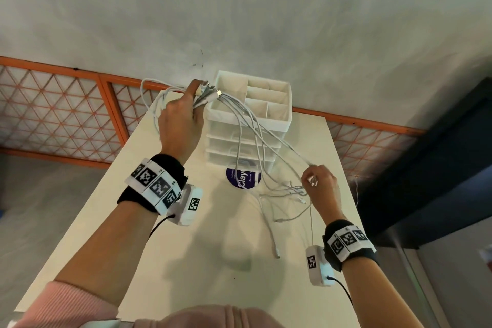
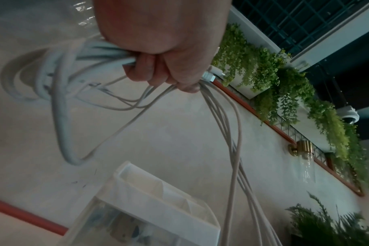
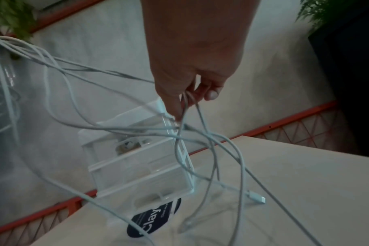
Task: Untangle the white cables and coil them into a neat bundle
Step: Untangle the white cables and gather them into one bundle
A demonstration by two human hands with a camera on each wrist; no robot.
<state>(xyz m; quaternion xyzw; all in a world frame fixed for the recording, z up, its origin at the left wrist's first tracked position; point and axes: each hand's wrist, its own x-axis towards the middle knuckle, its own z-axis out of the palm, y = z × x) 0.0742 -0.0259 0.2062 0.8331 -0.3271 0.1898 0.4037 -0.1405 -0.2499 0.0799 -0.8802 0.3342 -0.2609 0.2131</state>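
Note:
Several white cables (image 1: 253, 125) hang in a tangle above the cream table (image 1: 133, 247). My left hand (image 1: 181, 117) is raised at the far left and grips a bunch of them, with plug ends sticking out past its fingers and loops drooping behind it. In the left wrist view the left hand (image 2: 164, 66) is a fist round the cable bunch (image 2: 91, 55). Lower at the right, my right hand (image 1: 316, 181) pinches a strand or two. The right wrist view shows the right hand (image 3: 185, 99) holding thin cables (image 3: 200, 116) between thumb and fingers. Loose ends trail onto the table.
A white drawer organizer (image 1: 250, 117) with open top compartments stands at the table's far middle, cables crossing in front of it. A round purple sticker (image 1: 243, 177) lies at its foot. An orange lattice railing (image 1: 66, 112) runs behind. A dark wall (image 1: 439, 168) is at the right.

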